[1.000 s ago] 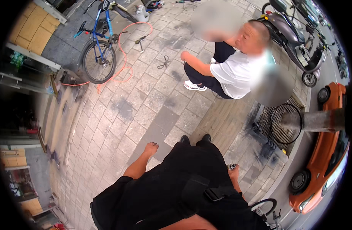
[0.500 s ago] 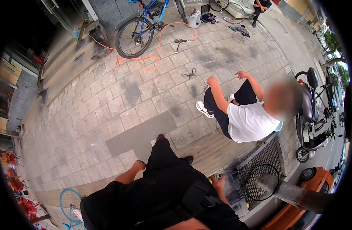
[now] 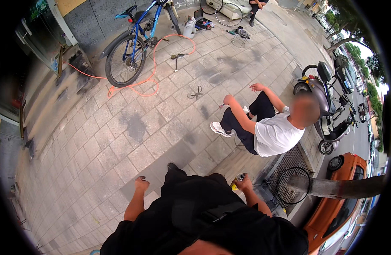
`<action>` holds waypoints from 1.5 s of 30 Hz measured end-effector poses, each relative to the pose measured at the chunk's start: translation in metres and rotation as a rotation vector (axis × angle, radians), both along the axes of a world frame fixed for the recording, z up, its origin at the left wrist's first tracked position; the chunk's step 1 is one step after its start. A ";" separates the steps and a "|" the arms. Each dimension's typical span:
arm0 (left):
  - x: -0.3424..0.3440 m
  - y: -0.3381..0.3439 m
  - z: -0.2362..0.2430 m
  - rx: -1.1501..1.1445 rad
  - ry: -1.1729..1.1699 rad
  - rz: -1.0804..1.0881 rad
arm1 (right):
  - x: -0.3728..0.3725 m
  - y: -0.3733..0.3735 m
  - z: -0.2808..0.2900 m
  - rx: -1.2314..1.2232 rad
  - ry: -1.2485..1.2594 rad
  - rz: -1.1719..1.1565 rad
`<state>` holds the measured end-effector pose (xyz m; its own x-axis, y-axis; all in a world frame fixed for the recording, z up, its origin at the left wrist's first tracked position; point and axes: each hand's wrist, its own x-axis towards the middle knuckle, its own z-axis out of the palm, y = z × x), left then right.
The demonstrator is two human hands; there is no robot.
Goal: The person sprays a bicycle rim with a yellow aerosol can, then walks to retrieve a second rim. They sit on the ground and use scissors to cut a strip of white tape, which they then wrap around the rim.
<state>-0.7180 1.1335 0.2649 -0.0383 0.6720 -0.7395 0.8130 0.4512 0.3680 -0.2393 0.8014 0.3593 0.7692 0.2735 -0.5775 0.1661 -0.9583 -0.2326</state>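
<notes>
My left hand (image 3: 141, 183) hangs beside my black clothing, over the paving, with its fingers curled in. Whether it holds anything small does not show. At my other side, my right hand (image 3: 245, 182) is closed on a small yellow container with a silvery-grey top (image 3: 240, 177). Its lower part is mostly hidden, so its exact kind is unclear. In front of me to the right, a person in a white T-shirt (image 3: 274, 134) sits low with both forearms stretched forward. That person's hands are apart from mine.
A blue bicycle (image 3: 125, 60) stands far left, an orange hose (image 3: 154, 63) looped beside it. Farther back are a small stool (image 3: 240, 33) and a dark cord-like loop (image 3: 195, 92). To the right are a tree trunk (image 3: 340, 188), a black hoop (image 3: 277, 187), scooters (image 3: 327, 108) and an orange car (image 3: 331, 212).
My right hand has come up and forward with the yellow container. My left hand has moved out to the left. The view has shifted, bringing the bicycle leftward and lower in the picture.
</notes>
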 end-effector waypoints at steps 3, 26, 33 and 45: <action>-0.040 0.035 -0.004 0.179 0.004 -0.059 | -0.004 0.057 -0.009 0.049 0.038 0.053; -0.058 0.165 -0.006 0.061 -0.106 0.202 | 0.072 0.473 -0.048 0.063 0.129 0.483; -0.072 0.226 -0.010 0.044 -0.141 0.290 | 0.060 0.595 -0.039 0.159 0.035 0.527; -0.270 0.310 -0.101 0.080 -0.068 -0.007 | -0.105 0.688 -0.051 -0.027 0.073 0.459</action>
<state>-0.9880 1.4437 0.1638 0.0155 0.7290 -0.6843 0.7879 0.4124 0.4572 -0.3439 1.4894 0.3087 0.5291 0.5602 -0.6374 0.5584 -0.7955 -0.2356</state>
